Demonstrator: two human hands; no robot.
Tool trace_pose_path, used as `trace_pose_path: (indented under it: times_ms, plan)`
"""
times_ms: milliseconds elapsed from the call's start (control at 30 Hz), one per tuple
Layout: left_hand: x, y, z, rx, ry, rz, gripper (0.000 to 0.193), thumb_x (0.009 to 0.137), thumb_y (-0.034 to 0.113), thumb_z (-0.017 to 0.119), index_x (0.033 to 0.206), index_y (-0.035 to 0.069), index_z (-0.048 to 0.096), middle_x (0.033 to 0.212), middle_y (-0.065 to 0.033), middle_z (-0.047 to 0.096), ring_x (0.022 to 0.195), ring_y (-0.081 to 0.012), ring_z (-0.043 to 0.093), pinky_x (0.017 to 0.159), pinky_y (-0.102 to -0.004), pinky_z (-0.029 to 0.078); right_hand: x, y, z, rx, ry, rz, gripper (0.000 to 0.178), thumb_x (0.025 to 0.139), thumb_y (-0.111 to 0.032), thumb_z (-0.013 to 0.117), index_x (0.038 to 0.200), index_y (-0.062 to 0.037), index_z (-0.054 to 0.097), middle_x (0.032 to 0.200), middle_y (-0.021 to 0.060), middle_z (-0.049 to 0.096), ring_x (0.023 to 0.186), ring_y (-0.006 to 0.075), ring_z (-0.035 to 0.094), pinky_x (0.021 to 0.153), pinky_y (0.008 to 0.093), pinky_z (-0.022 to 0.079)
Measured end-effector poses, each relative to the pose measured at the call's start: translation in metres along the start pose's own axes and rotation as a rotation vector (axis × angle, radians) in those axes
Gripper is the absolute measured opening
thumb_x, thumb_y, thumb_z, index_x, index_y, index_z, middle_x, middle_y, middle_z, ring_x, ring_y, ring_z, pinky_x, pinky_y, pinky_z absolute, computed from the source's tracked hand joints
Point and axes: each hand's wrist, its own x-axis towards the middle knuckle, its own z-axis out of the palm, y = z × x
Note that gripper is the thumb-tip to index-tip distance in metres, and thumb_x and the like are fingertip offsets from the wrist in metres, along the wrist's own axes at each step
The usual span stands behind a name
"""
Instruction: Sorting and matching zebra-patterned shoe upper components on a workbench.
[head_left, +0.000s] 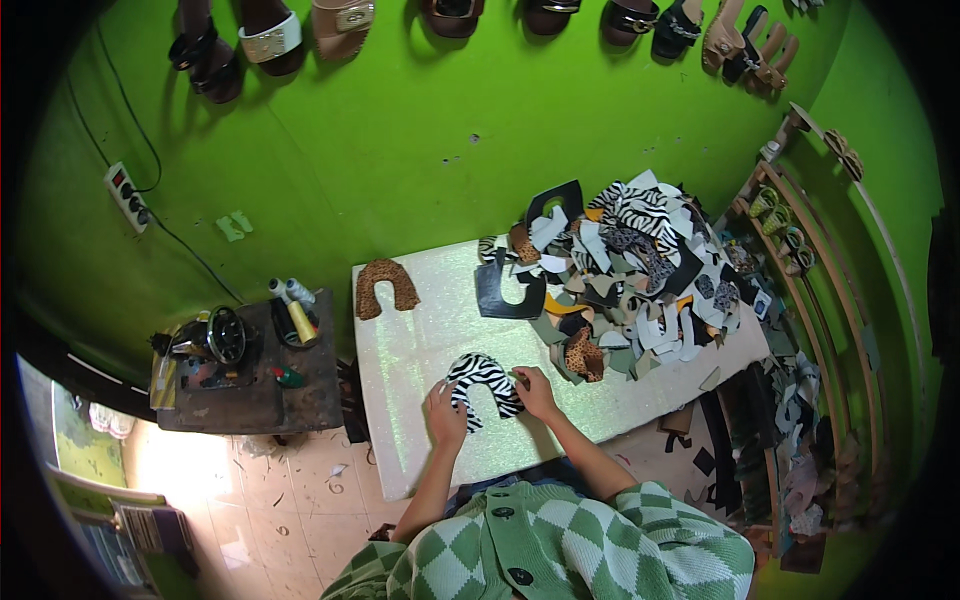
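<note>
A U-shaped zebra-print piece (483, 369) lies on the pale, shiny table (420, 345) in front of me, its open end facing me. Along its left leg, my left hand (445, 413) has its fingers closed on the edge. My right hand (536, 391) pinches the outer edge of the right leg, fingertips near the upper side. Parts of both legs are hidden under the fingers. At the table's far left corner rests a similar U-shaped leopard-print piece (385, 284), away from both hands. Beyond my right hand lies a black piece with a curved cutout (506, 292).
A large heap of cut scraps (640, 275) covers the table's right side. To the left stands a sewing machine (215, 340) on a dark stand with thread cones (300, 292). Sandals (270, 40) line the green wall above; a wooden rack (815, 270) is at the right.
</note>
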Motion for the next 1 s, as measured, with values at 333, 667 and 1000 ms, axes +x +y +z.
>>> trace_pose_path:
  times_ms: [333, 667, 1000]
  plan:
    - [0.028, 0.057, 0.051, -0.044, -0.028, 0.093, 0.039, 0.075, 0.005, 0.06, 0.114, 0.01, 0.06, 0.127, -0.0135, 0.046, 0.116, -0.0324, 0.042, 0.099, -0.0408, 0.035, 0.026, -0.005, -0.08, -0.152, 0.047, -0.084, 0.041, 0.076, 0.003, 0.053, 0.116, -0.0046, 0.053, 0.108, 0.0162, 0.047, 0.097, 0.0318, 0.051, 0.086, 0.0368, 0.042]
    - [0.138, 0.102, 0.108, 0.172, -0.04, 0.196, 0.034, 0.072, 0.011, 0.063, 0.105, 0.013, 0.066, 0.134, -0.013, 0.041, 0.123, -0.0352, 0.036, 0.101, -0.0446, 0.033, 0.105, 0.014, -0.121, -0.136, -0.014, -0.172, 0.035, 0.073, 0.002, 0.055, 0.107, -0.0047, 0.06, 0.112, 0.0186, 0.045, 0.108, 0.0354, 0.047, 0.093, 0.039, 0.039]
    - [0.277, 0.119, 0.149, 0.578, -0.133, 0.303, 0.042, 0.074, 0.013, 0.058, 0.116, 0.018, 0.062, 0.141, -0.0115, 0.035, 0.127, -0.0373, 0.03, 0.096, -0.0443, 0.035, 0.187, 0.013, -0.142, -0.177, -0.174, -0.129, 0.028, 0.077, 0.001, 0.05, 0.099, -0.0069, 0.065, 0.115, 0.0104, 0.052, 0.101, 0.0303, 0.055, 0.08, 0.0377, 0.048]
